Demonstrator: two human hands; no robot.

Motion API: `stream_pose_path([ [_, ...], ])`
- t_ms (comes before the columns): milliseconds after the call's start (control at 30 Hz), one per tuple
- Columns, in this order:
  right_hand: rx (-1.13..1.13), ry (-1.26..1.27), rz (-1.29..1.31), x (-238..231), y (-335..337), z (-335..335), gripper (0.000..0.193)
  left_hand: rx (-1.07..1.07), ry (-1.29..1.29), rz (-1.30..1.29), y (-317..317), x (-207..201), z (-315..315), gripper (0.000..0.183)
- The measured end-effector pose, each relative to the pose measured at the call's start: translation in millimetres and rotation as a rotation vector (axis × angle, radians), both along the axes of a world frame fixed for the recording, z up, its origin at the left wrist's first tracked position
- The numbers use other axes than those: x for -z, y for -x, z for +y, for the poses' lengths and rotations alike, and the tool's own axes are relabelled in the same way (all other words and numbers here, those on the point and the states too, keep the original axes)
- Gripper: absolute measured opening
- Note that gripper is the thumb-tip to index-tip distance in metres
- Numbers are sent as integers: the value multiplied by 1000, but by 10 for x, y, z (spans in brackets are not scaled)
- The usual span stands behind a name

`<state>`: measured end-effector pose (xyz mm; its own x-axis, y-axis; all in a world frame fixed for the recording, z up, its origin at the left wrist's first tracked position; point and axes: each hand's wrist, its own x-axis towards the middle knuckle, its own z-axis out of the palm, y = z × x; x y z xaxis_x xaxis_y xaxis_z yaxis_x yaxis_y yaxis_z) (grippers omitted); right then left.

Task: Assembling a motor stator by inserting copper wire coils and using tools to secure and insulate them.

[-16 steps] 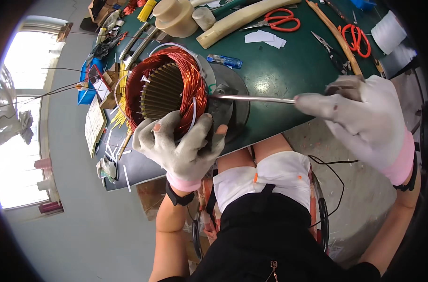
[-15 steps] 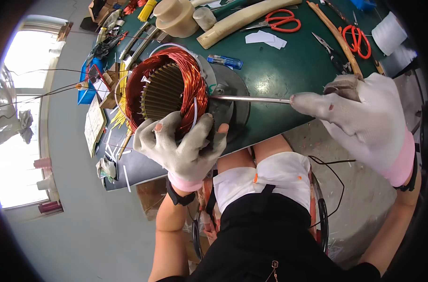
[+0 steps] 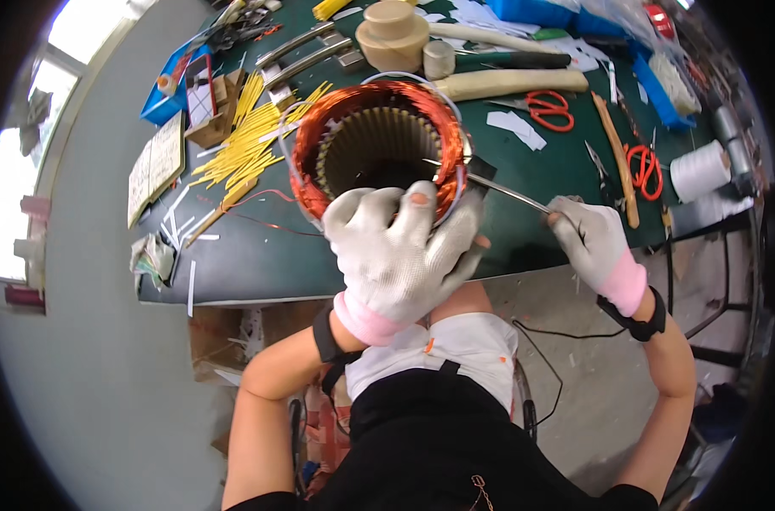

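Observation:
A round motor stator (image 3: 379, 140) wound with copper wire stands on the green table (image 3: 260, 247), its slotted bore facing up toward me. My left hand (image 3: 400, 251), in a white glove with a pink cuff, grips the stator's near rim. In my right hand (image 3: 594, 243), gloved the same way, is a thin metal rod (image 3: 498, 189). The rod's tip reaches across the right rim into the windings.
Yellow sleeving strips (image 3: 247, 136) lie left of the stator. Behind it are a tan mallet (image 3: 392, 34), a pale stick (image 3: 511, 83) and red scissors (image 3: 549, 109). Orange-handled scissors (image 3: 643, 166) and a white thread spool (image 3: 698, 170) lie at right. The table's edge runs just before my lap.
The view has shifted, so the stator sits more central. My left hand has moved up onto the stator's near rim. The right hand still holds the rod at the windings.

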<state>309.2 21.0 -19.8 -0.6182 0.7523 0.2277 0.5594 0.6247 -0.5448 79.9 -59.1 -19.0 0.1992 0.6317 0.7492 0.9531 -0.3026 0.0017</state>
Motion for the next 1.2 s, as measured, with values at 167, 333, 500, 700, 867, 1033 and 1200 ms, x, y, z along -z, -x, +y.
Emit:
stream_pose_path([
  [167,-87,122,-144,-44,50,235,26,303,75,-56,665,-186,115,24],
  [333,156,309,333,773,-113,214,49,551,-157,-298,830,44,375,17],
  [500,113,215,313,991,15,281,55,548,-211,-296,945,97,400,14],
  [700,70,18,299,837,97,318,39,235,-273,-73,844,83,36,20],
  [867,100,-26,379,735,186,249,24,-286,84,-312,573,806,-795,64],
  [1033,116,-78,314,719,181,237,32,18,41,-304,719,215,-259,85],
  [1200,145,-128,307,838,195,286,37,313,313,411,540,-915,677,37],
])
